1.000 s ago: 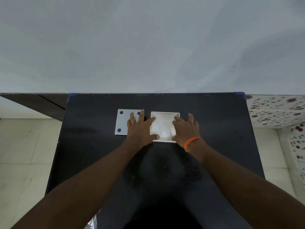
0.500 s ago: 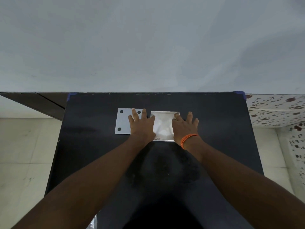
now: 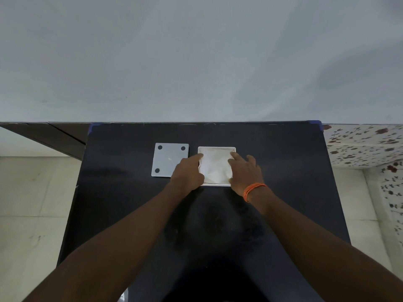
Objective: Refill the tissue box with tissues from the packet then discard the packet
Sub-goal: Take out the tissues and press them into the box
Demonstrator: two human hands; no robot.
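A square white tissue box lies open on the black table, with white tissues filling it. My left hand rests at the box's left edge, fingertips touching the tissues. My right hand, with an orange band on the wrist, presses on the tissues at the right side. The box's grey lid, a flat square with black round feet, lies just left of the box, partly under my left hand. No packet is visible.
The table stands against a pale grey wall. Tiled floor lies to the left, and speckled tiles to the right. A shiny bit of plastic shows at the table's near edge.
Both hands shifted rightward and inward over the box. My left hand came off most of the lid, uncovering it, and its fingers now touch the tissues.
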